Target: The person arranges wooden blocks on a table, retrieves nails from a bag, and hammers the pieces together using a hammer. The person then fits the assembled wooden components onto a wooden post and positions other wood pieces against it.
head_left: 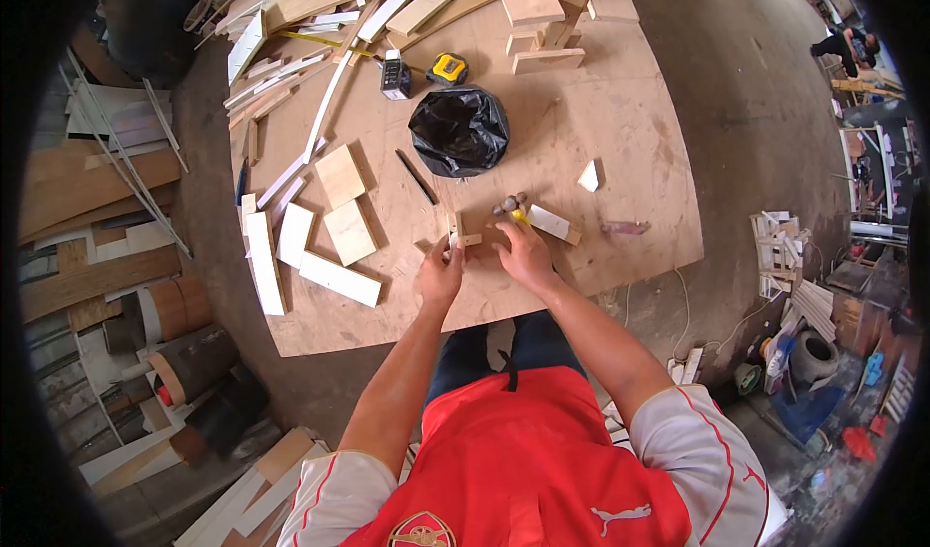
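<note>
My left hand [443, 268] is closed on a small wooden piece [469, 240] near the front of the wooden table [630, 169]. To its right, my right hand [526, 253] reaches over the tabletop, fingers apart, its fingertips beside a yellow object [520, 216]. Small dark rounded lumps [510, 203] lie just beyond those fingers; what they are is too small to tell. A white-faced wood block [554, 224] rests right of my right hand. Whether my right fingertips touch the yellow object is unclear.
A black plastic-lined container [459, 130] stands mid-table, with a yellow tape measure [448, 68] behind it. Wood blocks [350, 232] lie left, and a wooden assembly [542, 24] stands at the back. Another person [852, 51] is at far right.
</note>
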`<state>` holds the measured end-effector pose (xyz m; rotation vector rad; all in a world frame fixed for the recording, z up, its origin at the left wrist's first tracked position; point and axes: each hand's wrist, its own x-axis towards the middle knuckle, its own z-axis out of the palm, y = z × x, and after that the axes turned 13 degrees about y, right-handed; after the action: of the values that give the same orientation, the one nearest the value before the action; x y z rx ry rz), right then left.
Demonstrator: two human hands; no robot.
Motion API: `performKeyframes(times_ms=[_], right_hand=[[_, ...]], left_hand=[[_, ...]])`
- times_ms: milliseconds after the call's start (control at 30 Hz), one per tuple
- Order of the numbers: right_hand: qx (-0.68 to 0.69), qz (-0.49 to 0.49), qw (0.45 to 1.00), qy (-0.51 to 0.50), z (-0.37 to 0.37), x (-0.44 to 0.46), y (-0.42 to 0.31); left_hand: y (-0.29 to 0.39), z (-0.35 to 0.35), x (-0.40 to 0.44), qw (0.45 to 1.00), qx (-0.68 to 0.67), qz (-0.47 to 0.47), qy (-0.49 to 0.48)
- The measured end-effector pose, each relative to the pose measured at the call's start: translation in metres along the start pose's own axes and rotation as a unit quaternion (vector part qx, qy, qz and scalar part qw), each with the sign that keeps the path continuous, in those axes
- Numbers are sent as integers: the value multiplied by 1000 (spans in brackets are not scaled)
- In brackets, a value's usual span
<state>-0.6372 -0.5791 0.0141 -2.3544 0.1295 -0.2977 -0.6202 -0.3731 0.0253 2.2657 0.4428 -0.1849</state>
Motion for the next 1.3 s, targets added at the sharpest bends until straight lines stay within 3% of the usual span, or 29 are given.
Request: performKeyframes(times_ms=[100,200,300,433,533,633,833,1100,1300], right_hand=[[30,-3,999,13,-3,16,-2],[61,-18,997,42,1,36,-4],[74,-28,995,60,5,80,-17],[112,-69,986,103,33,158,-25],[78,-72,990,89,61,208,-12],[11,-48,999,12,84,244,5],[-53,-36,997,-44,93,259,19],[10,-91,996,-18,84,256,36],[-38,-71,995,-50,82,258,35]], left_hand=[[16,3,3,998,16,-26,54],[13,12,21,978,37,141,149],[52,12,50,951,61,245,177],[91,21,111,891,212,385,112],[104,30,135,911,287,293,44],[101,35,138,935,250,245,63],[83,32,134,941,196,258,95],[77,20,119,942,56,285,166],[81,24,114,935,109,292,172]])
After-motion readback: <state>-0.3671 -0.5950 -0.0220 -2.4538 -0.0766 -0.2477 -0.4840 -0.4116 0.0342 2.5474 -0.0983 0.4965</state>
